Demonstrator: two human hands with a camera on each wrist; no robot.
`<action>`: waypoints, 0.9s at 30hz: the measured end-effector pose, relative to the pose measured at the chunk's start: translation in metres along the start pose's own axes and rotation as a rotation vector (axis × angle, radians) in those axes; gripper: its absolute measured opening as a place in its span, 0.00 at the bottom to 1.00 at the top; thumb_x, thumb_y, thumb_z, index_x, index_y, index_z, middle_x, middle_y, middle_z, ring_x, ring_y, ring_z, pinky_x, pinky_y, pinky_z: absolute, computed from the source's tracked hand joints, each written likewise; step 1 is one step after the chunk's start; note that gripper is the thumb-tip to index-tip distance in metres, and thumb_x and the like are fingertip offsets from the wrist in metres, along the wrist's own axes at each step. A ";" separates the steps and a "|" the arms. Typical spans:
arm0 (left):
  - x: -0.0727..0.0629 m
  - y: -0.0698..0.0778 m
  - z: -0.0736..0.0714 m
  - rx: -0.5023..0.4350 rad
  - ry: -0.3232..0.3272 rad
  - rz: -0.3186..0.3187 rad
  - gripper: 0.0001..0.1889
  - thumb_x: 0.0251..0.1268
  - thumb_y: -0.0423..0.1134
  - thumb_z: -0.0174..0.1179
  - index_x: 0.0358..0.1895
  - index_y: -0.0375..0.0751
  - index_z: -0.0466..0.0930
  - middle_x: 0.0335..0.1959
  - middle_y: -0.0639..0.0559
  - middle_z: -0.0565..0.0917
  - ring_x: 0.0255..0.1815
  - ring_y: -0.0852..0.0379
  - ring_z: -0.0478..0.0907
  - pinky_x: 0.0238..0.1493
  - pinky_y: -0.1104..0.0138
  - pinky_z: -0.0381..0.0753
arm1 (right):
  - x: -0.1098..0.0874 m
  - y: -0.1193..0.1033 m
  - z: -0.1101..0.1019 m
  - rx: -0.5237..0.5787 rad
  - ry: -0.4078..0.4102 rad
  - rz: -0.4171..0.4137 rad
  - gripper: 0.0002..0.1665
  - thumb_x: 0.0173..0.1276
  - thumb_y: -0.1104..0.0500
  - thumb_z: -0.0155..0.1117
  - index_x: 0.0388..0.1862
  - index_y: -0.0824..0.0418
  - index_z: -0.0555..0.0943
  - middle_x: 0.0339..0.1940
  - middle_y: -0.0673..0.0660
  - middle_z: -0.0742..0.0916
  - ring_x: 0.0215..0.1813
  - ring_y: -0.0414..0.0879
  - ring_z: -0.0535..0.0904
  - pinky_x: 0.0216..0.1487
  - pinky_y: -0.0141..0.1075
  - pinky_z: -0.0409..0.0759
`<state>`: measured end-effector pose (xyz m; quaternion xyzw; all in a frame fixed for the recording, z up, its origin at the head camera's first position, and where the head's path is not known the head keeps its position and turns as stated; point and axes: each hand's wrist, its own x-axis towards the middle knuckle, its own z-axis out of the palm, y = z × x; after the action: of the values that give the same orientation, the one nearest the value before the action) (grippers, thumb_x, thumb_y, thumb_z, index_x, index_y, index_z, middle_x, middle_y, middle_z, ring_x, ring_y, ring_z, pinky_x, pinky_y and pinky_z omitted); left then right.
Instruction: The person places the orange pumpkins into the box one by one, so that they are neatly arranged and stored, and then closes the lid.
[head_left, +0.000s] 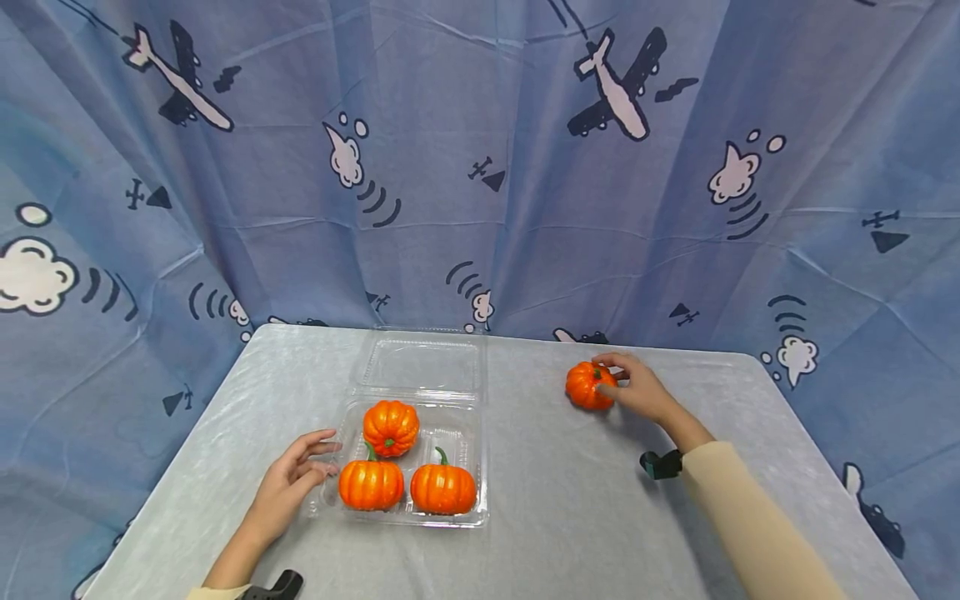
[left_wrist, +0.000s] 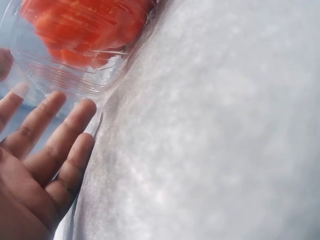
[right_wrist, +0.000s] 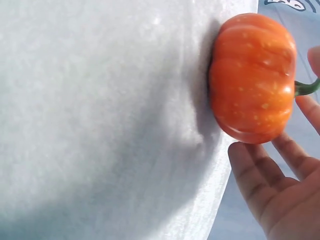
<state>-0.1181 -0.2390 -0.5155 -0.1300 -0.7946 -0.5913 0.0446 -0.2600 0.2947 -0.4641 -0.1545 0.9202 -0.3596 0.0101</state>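
Note:
An orange toy pumpkin [head_left: 590,386] with a green stem sits on the table at the right. My right hand [head_left: 636,387] reaches around its right side, thumb and fingers spread; in the right wrist view the fingers [right_wrist: 255,175] lie beside and behind the pumpkin [right_wrist: 252,80], and the thumb is near its stem. Whether the fingertips touch it is hard to tell. To the left, a clear plastic clamshell box [head_left: 480,467] stands with its lid [head_left: 423,364] laid back. Inside are three more pumpkins [head_left: 442,488]. My left hand [head_left: 288,482] is at the box's left wall, its fingers extended and loosely bent.
A pale cloth covers the table [head_left: 555,517]. Behind and around it hangs a blue curtain [head_left: 450,150] printed with planes and clouds. Dark wrist-camera mounts [head_left: 661,465] are worn on both wrists.

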 end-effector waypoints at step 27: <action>0.000 0.002 -0.001 0.001 -0.009 0.008 0.23 0.67 0.24 0.51 0.66 0.32 0.66 0.52 0.31 0.79 0.39 0.60 0.84 0.41 0.65 0.84 | -0.001 0.009 0.010 0.046 -0.043 0.160 0.37 0.65 0.53 0.65 0.70 0.61 0.65 0.67 0.72 0.71 0.59 0.67 0.74 0.59 0.60 0.74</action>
<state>-0.1180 -0.2392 -0.5129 -0.1358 -0.7945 -0.5903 0.0433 -0.2603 0.2947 -0.4780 -0.0878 0.9207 -0.3753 0.0620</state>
